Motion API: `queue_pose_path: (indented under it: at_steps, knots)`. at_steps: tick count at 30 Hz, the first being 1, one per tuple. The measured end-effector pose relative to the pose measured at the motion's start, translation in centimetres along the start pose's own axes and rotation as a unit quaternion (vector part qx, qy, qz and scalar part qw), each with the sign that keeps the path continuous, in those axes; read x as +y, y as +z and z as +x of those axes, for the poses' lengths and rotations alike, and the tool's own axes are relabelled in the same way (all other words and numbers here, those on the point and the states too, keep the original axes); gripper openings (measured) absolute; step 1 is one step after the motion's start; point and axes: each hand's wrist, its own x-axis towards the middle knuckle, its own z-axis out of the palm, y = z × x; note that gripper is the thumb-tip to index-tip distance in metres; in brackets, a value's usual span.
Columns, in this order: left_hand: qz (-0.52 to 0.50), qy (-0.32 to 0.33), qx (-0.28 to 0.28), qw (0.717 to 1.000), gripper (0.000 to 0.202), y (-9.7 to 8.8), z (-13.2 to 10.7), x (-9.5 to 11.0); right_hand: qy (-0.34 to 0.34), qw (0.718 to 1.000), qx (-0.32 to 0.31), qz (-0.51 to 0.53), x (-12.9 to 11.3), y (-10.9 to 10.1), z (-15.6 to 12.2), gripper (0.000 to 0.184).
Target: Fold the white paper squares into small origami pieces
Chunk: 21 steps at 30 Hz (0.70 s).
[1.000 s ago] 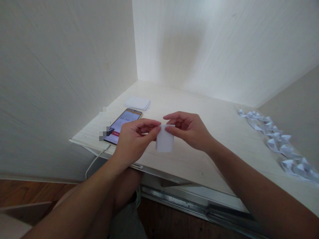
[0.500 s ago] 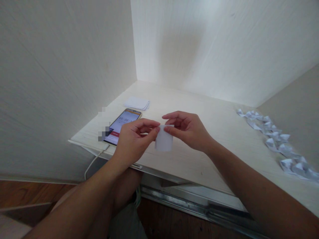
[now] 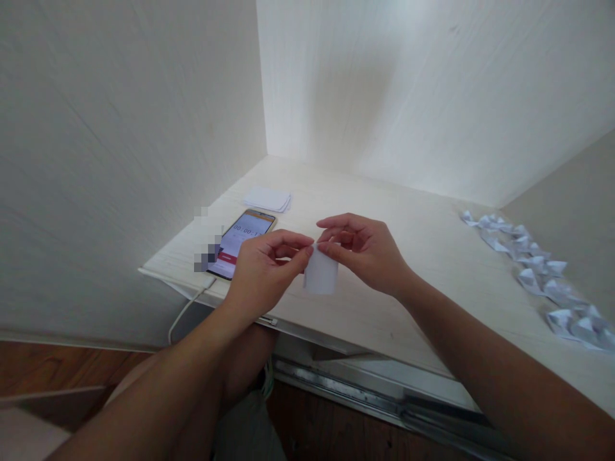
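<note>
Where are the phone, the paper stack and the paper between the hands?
Phone (image 3: 236, 242): head view, middle of its screen.
Paper stack (image 3: 266, 198): head view, its top face.
Paper (image 3: 321, 273): head view, middle of its visible face.

Desk (image 3: 423, 256) holds phone (image 3: 236, 242) (scrn lit), paper stack (image 3: 267, 198) & folded paper pcs (image 3: 533, 264).

White paper (image 3: 321, 275) partly behind the right hand (image 3: 368, 250), folded pieces (image 3: 531, 264) (blurry ones) cut off at right edge.
</note>
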Motion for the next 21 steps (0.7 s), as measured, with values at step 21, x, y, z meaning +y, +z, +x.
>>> queue_pose_path:
  at_steps: [21]
  knots:
    - [0.04,-0.028,-0.06,0.997,0.013,-0.5,0.1,-0.5,0.018,1.0,-0.005,0.0,-0.7,-1.7,0.8,0.027]
